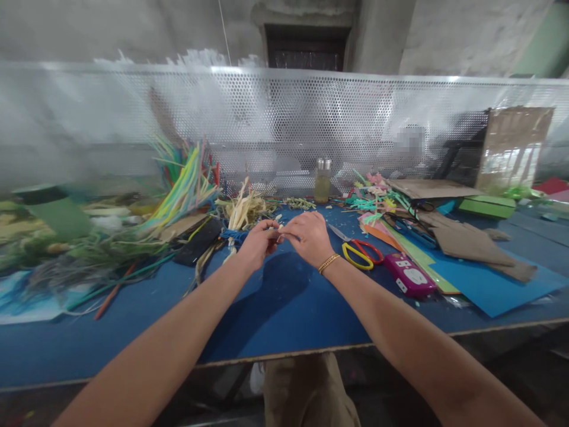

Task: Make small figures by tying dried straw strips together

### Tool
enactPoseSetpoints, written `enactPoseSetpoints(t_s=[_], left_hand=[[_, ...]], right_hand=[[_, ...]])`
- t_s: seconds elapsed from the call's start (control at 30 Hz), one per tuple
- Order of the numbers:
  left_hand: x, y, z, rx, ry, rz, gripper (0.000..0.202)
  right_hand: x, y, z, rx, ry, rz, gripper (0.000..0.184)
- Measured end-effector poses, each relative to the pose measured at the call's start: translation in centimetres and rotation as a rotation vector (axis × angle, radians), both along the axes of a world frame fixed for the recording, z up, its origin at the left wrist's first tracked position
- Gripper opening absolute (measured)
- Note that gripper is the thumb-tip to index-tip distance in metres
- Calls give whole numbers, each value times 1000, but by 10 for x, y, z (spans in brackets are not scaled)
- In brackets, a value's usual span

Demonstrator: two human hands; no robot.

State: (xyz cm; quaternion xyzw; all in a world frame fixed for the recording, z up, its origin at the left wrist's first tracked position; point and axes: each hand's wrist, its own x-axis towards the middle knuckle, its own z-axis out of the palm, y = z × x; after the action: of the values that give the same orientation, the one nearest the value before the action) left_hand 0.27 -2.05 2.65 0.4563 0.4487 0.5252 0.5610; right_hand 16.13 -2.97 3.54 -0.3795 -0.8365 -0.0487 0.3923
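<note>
My left hand [256, 242] and my right hand [308, 236] meet above the blue table [284, 308], fingers pinched together on a small pale strip [279, 229] between them. It looks like a piece of dried husk, though it is too small to be sure. My right wrist wears a gold bracelet [329, 263]. A pile of dried husk strips [243, 210] lies just behind my left hand. Scissors [358, 252] with red and yellow handles lie to the right of my right hand.
Coloured straws [184, 184] and green stems are heaped at the left. A small glass bottle [322, 181] stands at the back. A pink case [409, 274], coloured paper sheets [484, 284] and brown cardboard [466, 240] lie at the right. A perforated metal screen [284, 118] walls the table's far side.
</note>
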Motion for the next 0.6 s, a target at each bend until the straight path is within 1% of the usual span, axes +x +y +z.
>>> enactPoseSetpoints(t_s=[0.07,0.17,0.3,0.4,0.5,0.6], left_hand=[[0,0,-1,7,35,-4,30],[1,-2,-2,31,72,-15,28],[3,-5,-1,68,55,-86,28],[4,-5,-2,61,39,-103,27],[5,-3,-5,42,28,-89,27],[6,-2,-7,51,-14,-72,28]], right_hand=[[-1,-3,2,28,-29,-22,21],[-2,-3,1,-2,-22,-27,21],[-3,3,-5,-108,182,-86,17],[-2,7,-9,-180,314,-67,16],[-2,9,-11,-210,338,-53,18],[-4,9,-12,-250,356,-82,18]])
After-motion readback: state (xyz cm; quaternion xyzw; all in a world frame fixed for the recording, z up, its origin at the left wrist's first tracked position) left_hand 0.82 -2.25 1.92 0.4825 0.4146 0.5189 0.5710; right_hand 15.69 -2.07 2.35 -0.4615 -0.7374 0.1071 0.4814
